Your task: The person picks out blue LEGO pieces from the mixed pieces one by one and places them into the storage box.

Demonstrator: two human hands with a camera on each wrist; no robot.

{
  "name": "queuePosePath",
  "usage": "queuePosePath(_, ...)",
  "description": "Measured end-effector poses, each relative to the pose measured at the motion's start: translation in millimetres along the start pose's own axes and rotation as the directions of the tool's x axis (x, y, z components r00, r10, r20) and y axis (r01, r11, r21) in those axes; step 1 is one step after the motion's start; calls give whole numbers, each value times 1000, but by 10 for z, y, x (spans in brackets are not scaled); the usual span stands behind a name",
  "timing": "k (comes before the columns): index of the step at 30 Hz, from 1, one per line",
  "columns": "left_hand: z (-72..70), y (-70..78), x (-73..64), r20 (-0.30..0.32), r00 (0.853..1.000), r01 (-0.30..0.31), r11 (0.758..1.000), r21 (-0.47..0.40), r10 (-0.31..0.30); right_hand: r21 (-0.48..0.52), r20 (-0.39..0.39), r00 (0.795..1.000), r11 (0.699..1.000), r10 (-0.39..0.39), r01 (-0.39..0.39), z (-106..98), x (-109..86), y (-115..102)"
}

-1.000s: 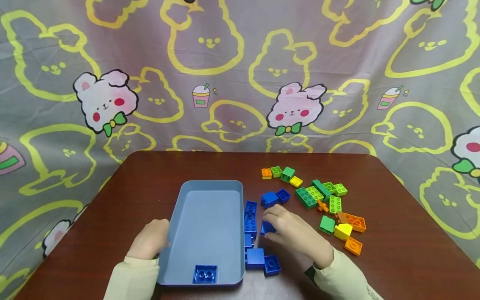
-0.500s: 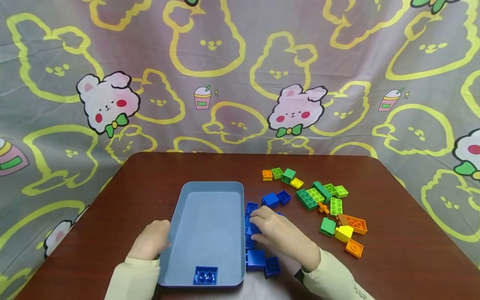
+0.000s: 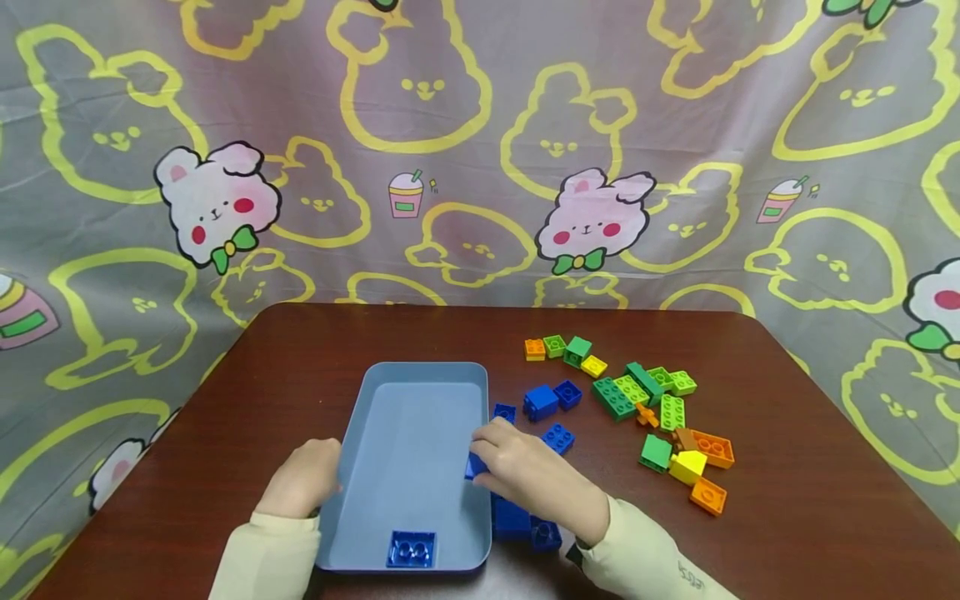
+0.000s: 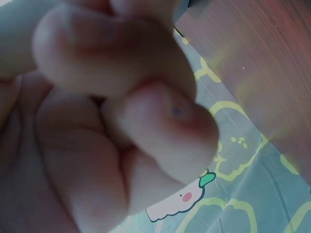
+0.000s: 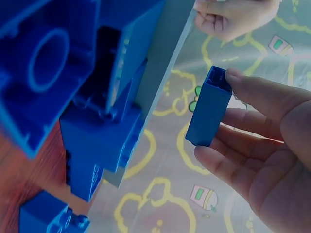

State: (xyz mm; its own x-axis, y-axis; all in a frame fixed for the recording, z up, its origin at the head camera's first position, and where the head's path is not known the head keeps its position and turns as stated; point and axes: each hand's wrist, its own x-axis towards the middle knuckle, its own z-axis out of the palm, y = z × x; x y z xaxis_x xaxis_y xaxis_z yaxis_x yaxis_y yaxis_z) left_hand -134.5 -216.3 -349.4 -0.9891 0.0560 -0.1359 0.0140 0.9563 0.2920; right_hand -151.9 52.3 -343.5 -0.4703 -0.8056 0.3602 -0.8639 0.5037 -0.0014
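Observation:
A blue building brick is pinched between the thumb and fingertips of my right hand, over the right rim of a grey-blue tray. In the right wrist view the brick looks narrow and tall, clear of the other bricks. My left hand grips the tray's left edge, its fingers curled in the left wrist view. One blue brick lies hollow side up at the tray's near end. Other blue bricks sit along the tray's right side, partly hidden by my right hand.
Several blue bricks lie just right of the tray. Green bricks, yellow bricks and orange bricks are scattered farther right on the brown table. A patterned cloth hangs behind.
My right hand has lifted a blue brick from beside the tray and moved left to the rim. A studded blue brick now shows where the hand was. My left hand stays put.

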Motion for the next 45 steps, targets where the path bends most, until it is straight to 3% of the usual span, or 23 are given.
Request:
queuePosePath(24,-5,-21,13,7,1000,-22,1000,8,22,-103,-3,994,988,-112,111,242,249,-254)
queuePosePath(45,-17,-18,18,35,999,10,1000,-3,-10,-63,45,984,983,-171,173,346,372,-431)
